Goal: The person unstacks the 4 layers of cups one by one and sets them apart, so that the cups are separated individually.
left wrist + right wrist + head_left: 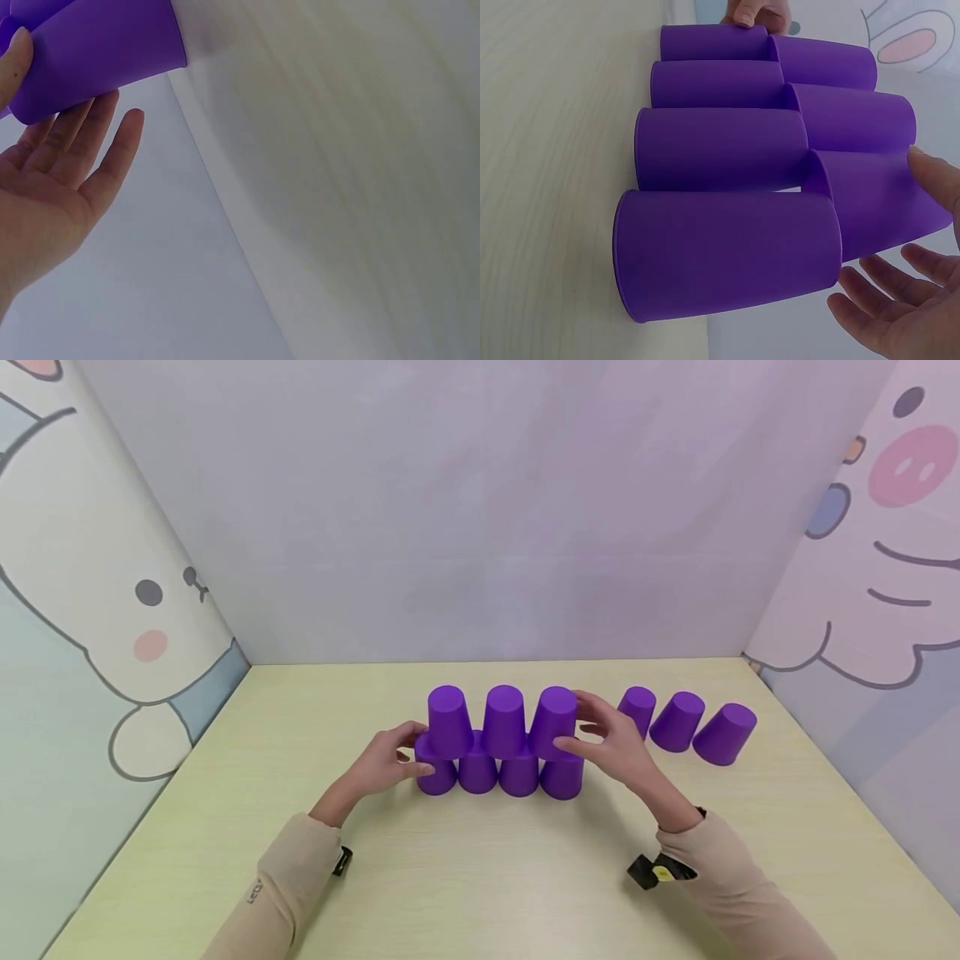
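Purple cups stand upside down in two stacked rows on the table. The lower row runs from the left end cup (437, 778) to the right end cup (727, 255). Three cups form the upper row: left (448, 724), middle (504, 724) and right (552, 727); each straddles two below. My left hand (378, 764) holds the lower left end cup, thumb (13, 64) on the near side and fingers behind. Around the upper right cup is my right hand (617, 747), its thumb (934, 176) touching the near side; the other fingers reach behind.
Three more purple cups stand upside down at the right: one (638, 706) partly behind my right hand, a middle one (677, 722) and an outer one (724, 735). A pale wood-grain table (480, 877) meets a plain back wall (480, 527) and side walls printed with cartoon animals.
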A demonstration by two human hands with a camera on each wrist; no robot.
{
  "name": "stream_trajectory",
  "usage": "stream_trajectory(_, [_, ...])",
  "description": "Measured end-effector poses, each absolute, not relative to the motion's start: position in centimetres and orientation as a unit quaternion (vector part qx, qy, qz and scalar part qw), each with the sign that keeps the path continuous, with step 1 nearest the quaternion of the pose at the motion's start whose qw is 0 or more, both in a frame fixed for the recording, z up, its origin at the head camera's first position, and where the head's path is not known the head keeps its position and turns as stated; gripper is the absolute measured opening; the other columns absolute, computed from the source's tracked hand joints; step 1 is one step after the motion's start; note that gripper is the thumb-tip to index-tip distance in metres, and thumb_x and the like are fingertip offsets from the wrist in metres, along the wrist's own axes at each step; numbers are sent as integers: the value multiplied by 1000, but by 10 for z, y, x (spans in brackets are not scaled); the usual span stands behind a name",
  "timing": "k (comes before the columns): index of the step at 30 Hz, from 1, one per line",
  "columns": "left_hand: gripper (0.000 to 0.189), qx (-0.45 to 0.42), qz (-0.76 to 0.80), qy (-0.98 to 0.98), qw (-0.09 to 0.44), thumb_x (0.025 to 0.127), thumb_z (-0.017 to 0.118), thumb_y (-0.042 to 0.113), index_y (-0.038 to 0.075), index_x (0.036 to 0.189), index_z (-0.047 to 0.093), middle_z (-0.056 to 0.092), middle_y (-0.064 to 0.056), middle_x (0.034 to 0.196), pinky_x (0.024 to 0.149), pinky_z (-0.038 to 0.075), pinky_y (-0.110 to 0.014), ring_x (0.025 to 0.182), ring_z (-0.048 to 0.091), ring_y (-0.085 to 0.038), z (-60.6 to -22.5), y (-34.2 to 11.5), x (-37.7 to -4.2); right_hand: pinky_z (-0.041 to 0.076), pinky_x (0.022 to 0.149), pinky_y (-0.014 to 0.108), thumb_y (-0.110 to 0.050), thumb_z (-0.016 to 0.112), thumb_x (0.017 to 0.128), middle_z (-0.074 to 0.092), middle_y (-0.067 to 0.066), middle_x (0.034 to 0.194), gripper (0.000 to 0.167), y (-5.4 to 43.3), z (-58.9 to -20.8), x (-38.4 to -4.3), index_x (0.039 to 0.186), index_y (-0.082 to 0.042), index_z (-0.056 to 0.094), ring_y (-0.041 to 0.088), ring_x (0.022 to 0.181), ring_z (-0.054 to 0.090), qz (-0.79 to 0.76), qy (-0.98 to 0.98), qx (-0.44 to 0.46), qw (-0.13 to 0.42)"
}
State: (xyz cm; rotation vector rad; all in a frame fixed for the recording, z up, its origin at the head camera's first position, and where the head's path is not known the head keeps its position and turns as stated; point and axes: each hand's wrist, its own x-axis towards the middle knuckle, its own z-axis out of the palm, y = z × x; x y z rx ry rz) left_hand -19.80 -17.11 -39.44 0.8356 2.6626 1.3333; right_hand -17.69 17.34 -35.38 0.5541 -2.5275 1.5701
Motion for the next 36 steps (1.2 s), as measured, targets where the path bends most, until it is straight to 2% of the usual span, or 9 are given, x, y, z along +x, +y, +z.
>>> stream_trajectory(8, [48, 260, 433, 862, 37, 77, 73, 13, 0, 118, 50, 61, -11, 106, 74, 49, -35, 95, 58, -25, -393, -170, -198, 42, 90, 49, -3, 71, 77, 57, 23, 112, 58, 162, -336, -165, 127, 5, 45, 36, 104, 53, 512, -836, 187, 57])
stream_trajectory(16, [47, 261, 434, 862, 32, 78, 73, 12, -1, 117, 51, 61, -12, 105, 73, 50, -35, 94, 58, -25, -393, -170, -197, 43, 91, 44, -15, 74, 77, 60, 14, 112, 58, 171, -356, -177, 128, -4, 48, 28, 104, 55, 514, -834, 191, 64])
stream_trajectory(23, [47, 264, 441, 858, 31, 78, 72, 7, -5, 117, 49, 60, -17, 106, 73, 49, -40, 95, 58, -31, -393, -170, -197, 43, 90, 43, -23, 74, 77, 60, 10, 112, 59, 179, -356, -174, 128, -8, 49, 24, 104, 56, 512, -836, 185, 71])
stream_trajectory(27, [47, 266, 436, 859, 30, 78, 72, 9, -3, 117, 50, 60, -15, 106, 74, 50, -38, 95, 58, -28, -393, -170, -196, 44, 89, 38, -23, 74, 77, 60, 8, 110, 58, 185, -355, -171, 127, -8, 49, 22, 102, 56, 505, -840, 181, 78])
stream_trajectory(32, [46, 271, 433, 859, 24, 77, 73, 12, -1, 116, 51, 61, -12, 105, 73, 50, -35, 94, 59, -26, -394, -170, -197, 45, 88, 38, -20, 74, 78, 61, 10, 109, 58, 193, -353, -167, 128, -6, 49, 23, 100, 57, 498, -845, 175, 89])
stream_trajectory(36, [47, 269, 437, 858, 25, 77, 73, 12, -1, 116, 51, 61, -11, 105, 73, 50, -34, 94, 59, -26, -394, -170, -198, 47, 86, 31, -20, 73, 78, 61, 11, 107, 56, 201, -350, -163, 126, -5, 49, 22, 98, 58, 494, -849, 163, 94])
